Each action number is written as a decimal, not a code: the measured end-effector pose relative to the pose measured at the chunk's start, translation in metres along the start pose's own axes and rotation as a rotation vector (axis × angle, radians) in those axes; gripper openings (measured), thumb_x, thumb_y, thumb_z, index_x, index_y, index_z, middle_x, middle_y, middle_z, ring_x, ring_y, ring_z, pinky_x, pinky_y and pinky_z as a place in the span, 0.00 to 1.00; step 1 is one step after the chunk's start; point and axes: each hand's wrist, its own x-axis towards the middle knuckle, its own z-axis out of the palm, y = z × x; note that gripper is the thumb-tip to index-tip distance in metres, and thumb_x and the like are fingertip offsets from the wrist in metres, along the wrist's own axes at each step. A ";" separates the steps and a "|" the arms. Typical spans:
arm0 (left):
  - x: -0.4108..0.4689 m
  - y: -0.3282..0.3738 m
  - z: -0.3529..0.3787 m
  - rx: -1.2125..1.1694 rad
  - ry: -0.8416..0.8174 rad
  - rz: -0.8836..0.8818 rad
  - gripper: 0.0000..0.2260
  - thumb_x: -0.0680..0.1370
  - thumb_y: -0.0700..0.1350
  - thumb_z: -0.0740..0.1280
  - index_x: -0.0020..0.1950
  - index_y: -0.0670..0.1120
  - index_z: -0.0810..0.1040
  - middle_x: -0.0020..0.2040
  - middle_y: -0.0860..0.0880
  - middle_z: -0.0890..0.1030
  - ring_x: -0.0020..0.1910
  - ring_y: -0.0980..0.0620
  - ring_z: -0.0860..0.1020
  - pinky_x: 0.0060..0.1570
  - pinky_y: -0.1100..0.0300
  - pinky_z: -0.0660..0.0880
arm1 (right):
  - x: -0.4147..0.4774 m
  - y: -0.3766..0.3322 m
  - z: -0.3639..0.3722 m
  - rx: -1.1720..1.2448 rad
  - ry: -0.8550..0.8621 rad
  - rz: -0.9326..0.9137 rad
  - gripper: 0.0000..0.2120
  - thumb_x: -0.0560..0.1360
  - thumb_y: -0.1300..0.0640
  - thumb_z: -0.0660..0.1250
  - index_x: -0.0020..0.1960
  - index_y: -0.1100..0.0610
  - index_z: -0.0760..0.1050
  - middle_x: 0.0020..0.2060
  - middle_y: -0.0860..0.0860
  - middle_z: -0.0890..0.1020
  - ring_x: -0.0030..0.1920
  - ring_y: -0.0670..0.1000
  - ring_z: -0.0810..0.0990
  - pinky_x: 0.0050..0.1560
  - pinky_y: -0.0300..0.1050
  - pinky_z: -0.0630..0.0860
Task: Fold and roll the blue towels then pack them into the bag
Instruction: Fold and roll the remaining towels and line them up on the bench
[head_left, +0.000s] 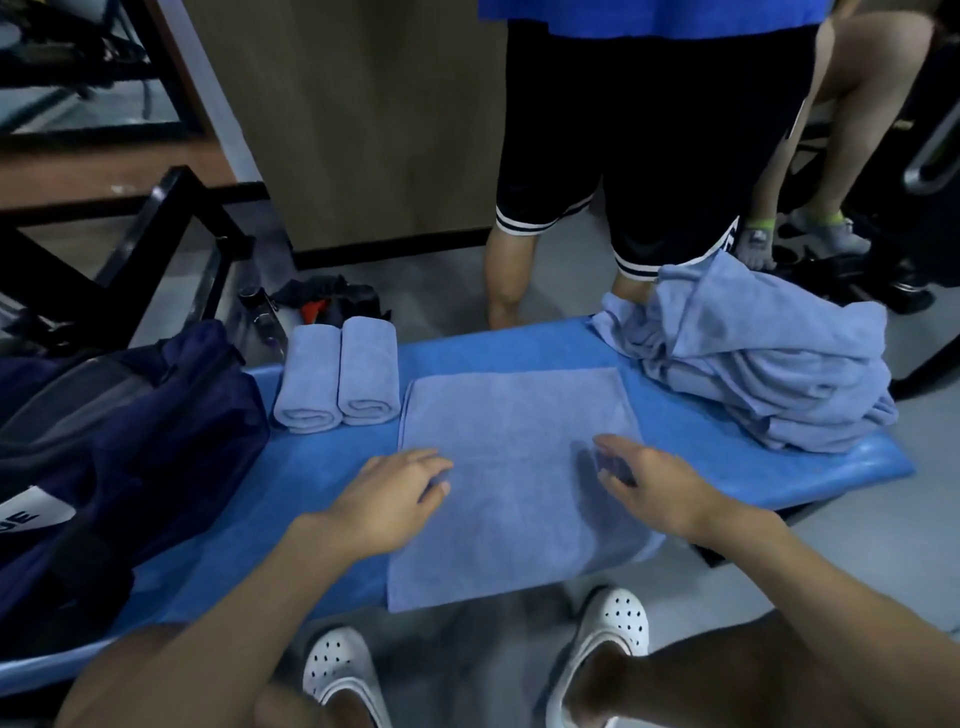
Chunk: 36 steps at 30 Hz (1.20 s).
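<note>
1. Two rolled towels (335, 376) lie side by side and touching at the far left of the bench (701, 457) in the head view, just beside the far-left corner of a flat towel (514, 467) spread in the middle.
2. Left hand (389, 499): fingers relaxed, lying on the flat towel's left edge and gripping nothing. Right hand (654, 483): fingers spread and straight over the towel's right part, a shadow under them, so it seems to hover and hold nothing.
3. The bag (119, 415) sits on the bench's left end, near the rolls; I cannot tell whether its mouth is open. A heap of unfolded towels (769, 374) fills the right end.
4. Risks, as I judge them:
   - The flat towel's near edge reaches the bench's near edge and may overhang it, so a careless pull could slide it to the floor.
   - A loose or skewed first fold would give a fat, uneven roll that packs badly.
   - A wide sweep to the left could knock the rolls open.
5. Room: bare bench lies between towel and heap, and between towel and bag. Another person's legs (519, 270) stand close behind the far edge, so reaching beyond it is cramped.
</note>
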 end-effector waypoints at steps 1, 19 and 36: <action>0.000 0.000 0.000 0.075 -0.007 -0.003 0.17 0.84 0.53 0.56 0.73 0.53 0.69 0.73 0.55 0.70 0.74 0.53 0.65 0.68 0.53 0.61 | 0.001 0.000 0.002 -0.117 0.029 -0.004 0.21 0.79 0.50 0.60 0.72 0.48 0.66 0.62 0.46 0.78 0.64 0.51 0.75 0.61 0.50 0.69; 0.045 0.000 0.008 0.098 0.195 0.067 0.20 0.82 0.49 0.61 0.74 0.47 0.69 0.73 0.48 0.67 0.73 0.46 0.66 0.69 0.52 0.64 | 0.042 0.012 0.025 -0.282 0.350 -0.054 0.11 0.76 0.52 0.65 0.58 0.52 0.76 0.63 0.53 0.74 0.65 0.57 0.70 0.61 0.56 0.66; 0.043 -0.007 0.010 0.152 0.266 0.014 0.11 0.81 0.48 0.64 0.61 0.47 0.77 0.54 0.50 0.77 0.52 0.46 0.74 0.52 0.51 0.71 | 0.047 0.019 -0.001 0.252 0.182 0.156 0.13 0.72 0.51 0.73 0.48 0.51 0.70 0.46 0.49 0.75 0.48 0.52 0.74 0.46 0.46 0.69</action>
